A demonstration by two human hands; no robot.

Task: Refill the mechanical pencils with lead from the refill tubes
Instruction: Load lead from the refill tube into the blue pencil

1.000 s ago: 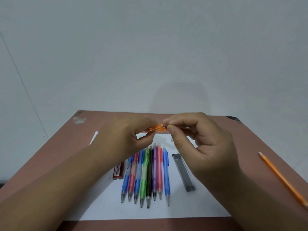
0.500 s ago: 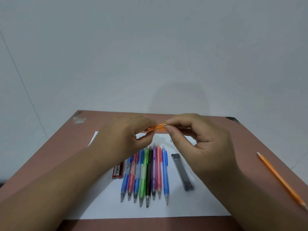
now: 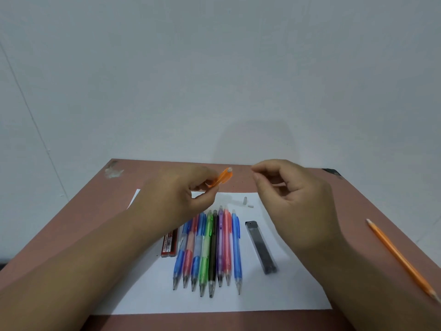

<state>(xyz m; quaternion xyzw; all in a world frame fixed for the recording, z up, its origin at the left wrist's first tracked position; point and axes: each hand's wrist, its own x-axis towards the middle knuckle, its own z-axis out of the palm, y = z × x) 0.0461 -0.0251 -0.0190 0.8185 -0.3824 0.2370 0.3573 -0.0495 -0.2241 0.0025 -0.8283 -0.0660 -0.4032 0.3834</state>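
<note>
My left hand (image 3: 171, 199) grips an orange mechanical pencil (image 3: 222, 177), its back end with a pale eraser tilted up to the right. My right hand (image 3: 293, 199) hovers a little to the right of that end, fingers curled, thumb and forefinger close together; I see nothing between them. Several coloured mechanical pencils (image 3: 210, 247) lie side by side on a white sheet (image 3: 262, 295), tips toward me. A dark grey lead tube (image 3: 261, 247) lies to their right. A red lead tube (image 3: 170, 242) lies to their left, partly under my left wrist.
A small clear cap (image 3: 245, 200) and a tiny white piece (image 3: 250, 206) lie on the sheet's far part. An orange wooden pencil (image 3: 401, 256) lies on the brown table (image 3: 358, 211) at the right. A white wall stands behind the table.
My right hand has let go of the orange pencil's back end and moved off to the right. My left hand has tilted the pencil's end upward.
</note>
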